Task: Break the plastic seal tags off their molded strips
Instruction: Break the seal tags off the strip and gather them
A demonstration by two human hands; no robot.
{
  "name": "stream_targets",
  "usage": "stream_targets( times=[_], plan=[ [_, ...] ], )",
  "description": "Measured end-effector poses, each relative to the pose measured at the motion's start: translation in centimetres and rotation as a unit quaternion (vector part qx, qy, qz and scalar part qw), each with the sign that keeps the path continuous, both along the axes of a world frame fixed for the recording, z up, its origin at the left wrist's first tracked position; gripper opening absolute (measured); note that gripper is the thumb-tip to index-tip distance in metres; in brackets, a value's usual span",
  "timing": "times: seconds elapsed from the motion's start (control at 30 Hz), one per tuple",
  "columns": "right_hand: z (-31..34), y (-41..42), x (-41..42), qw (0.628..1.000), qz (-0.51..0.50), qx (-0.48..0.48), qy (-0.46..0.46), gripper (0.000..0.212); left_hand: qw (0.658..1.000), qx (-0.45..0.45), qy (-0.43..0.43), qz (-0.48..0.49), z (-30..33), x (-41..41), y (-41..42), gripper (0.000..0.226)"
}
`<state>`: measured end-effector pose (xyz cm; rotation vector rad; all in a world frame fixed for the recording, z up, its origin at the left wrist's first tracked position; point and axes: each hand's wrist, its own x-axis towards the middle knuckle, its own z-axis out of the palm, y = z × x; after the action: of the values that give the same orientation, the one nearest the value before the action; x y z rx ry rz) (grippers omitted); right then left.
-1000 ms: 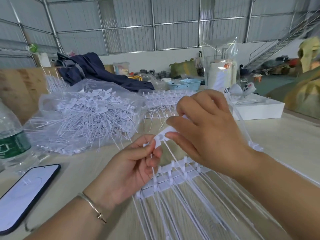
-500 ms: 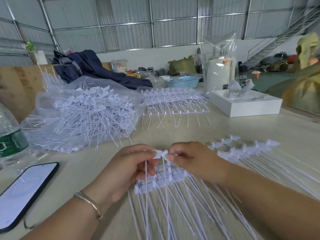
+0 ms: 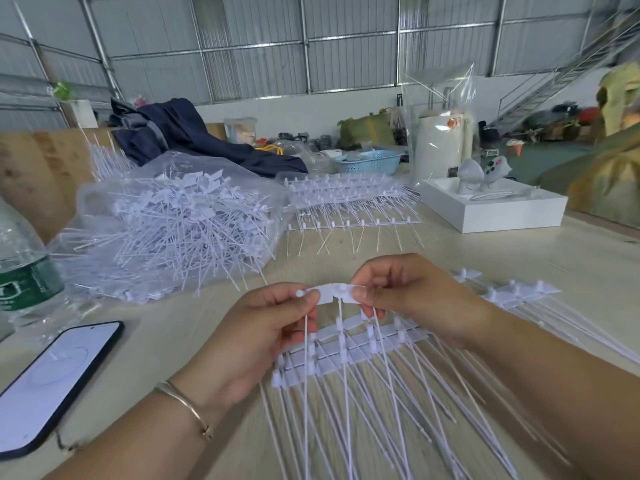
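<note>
A short white strip of joined seal tags (image 3: 334, 293) is held just above centre of the frame, lifted off the pale wooden table (image 3: 519, 251). The left hand (image 3: 263, 327) pinches its left end between thumb and forefinger; the right hand (image 3: 408, 296) pinches its right end the same way, the other fingers curled beneath. Thin white tails hang down from the held tags toward the bottom edge.

Directly below the hands lies a stack of molded strips (image 3: 349, 351) flat on the table, their long tails fanning toward the lower right. Another strip (image 3: 512, 292) lies just right of the right hand. Further back, at centre, sits a pile of unbroken strips (image 3: 349, 199).

In the left middle of the frame a clear plastic bag (image 3: 173, 223) holds a heap of loose separated tags. A smartphone (image 3: 52, 386) lies at the lower left with a plastic water bottle (image 3: 24, 268) above it. A thin bracelet (image 3: 183, 407) circles the left wrist. A white box (image 3: 491, 206) stands at the right middle, a blue basket (image 3: 367, 161) behind the strips.
</note>
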<state>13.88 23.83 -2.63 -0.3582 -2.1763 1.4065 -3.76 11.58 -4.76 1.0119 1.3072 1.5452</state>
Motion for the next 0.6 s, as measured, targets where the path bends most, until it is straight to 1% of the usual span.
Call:
stream_targets(
  times=[0.1,0.17,0.23,0.3,0.37,0.4,0.5,0.53,0.6],
  plan=[
    [0.5,0.0,0.3,0.999,0.021,0.024,-0.020,0.011,0.994,-0.014,-0.077,-0.073,0.3,0.0,-0.1,0.003],
    [0.8,-0.1,0.5,0.999,0.038,0.019,-0.022,0.012,0.989,-0.011,-0.103,-0.109,0.2,-0.1,-0.1,0.006],
    [1.0,-0.4,0.6,0.998,0.044,0.020,-0.028,0.020,0.983,-0.002,-0.120,-0.136,0.2,0.0,-0.1,0.008],
    [1.0,-0.6,0.6,0.998,0.041,0.033,-0.037,0.025,0.978,0.001,-0.133,-0.159,0.2,0.1,-0.1,0.018],
    [1.0,-0.8,0.4,0.996,0.035,0.064,-0.045,0.021,0.974,0.000,-0.149,-0.169,-0.1,0.1,0.1,0.031],
    [0.9,-0.9,0.3,0.995,0.034,0.082,-0.049,0.020,0.971,-0.004,-0.153,-0.181,-0.3,0.1,0.1,0.031],
    [0.4,-1.1,-0.1,0.989,0.038,0.121,-0.071,0.022,0.959,-0.032,-0.149,-0.240,-0.5,0.8,0.0,0.017],
    [0.2,-1.1,-0.2,0.988,0.038,0.125,-0.080,0.023,0.958,-0.048,-0.153,-0.236,-0.6,1.1,-0.1,0.015],
    [-0.2,-1.0,-0.2,0.988,0.029,0.119,-0.092,0.024,0.966,-0.073,-0.159,-0.189,-0.8,1.4,0.0,0.018]
  ],
)
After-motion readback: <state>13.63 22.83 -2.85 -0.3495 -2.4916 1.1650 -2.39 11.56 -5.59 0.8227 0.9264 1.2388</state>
